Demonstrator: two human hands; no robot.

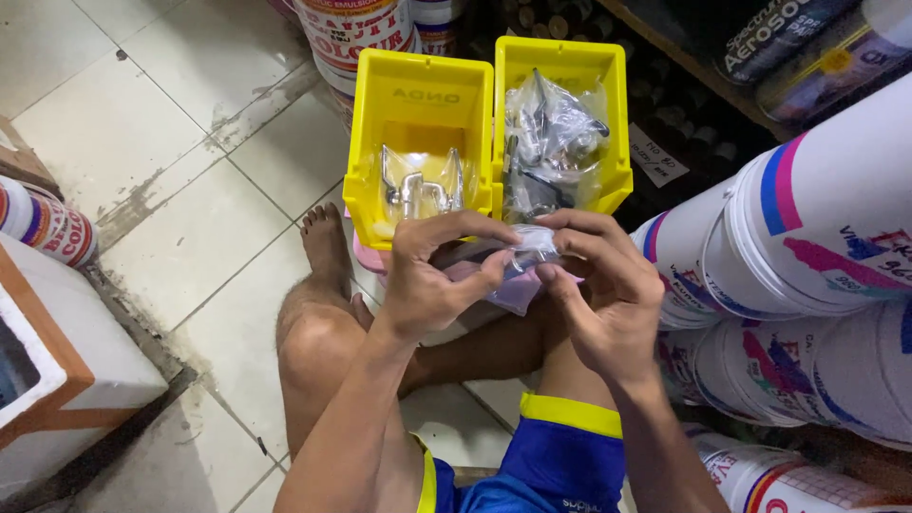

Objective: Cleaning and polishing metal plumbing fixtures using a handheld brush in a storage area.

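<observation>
A small clear bag (521,255) of metal fittings is held between both hands above the lap, just near of two yellow bins. The left hand (432,275) is curled under and around the bag's left end, thumb and fingers closed on it, apparently to steady it. The right hand (603,285) pinches the bag's right end, fingertips pressed together on the plastic, as if working at the mouth or a fold; the exact grip point is hidden by the fingers.

The left bin (418,142) holds one bagged chrome fitting, lying at its near end. The right bin (560,133), touching it side by side, is packed with more bagged hardware. Both bins appear propped at the knees, open tops toward the person, so contents stay in reach.

The person is seated on the tiled floor (171,180), legs folded. Paint buckets (817,228) are stacked on their sides at right; a white box (57,361) stands at left.
</observation>
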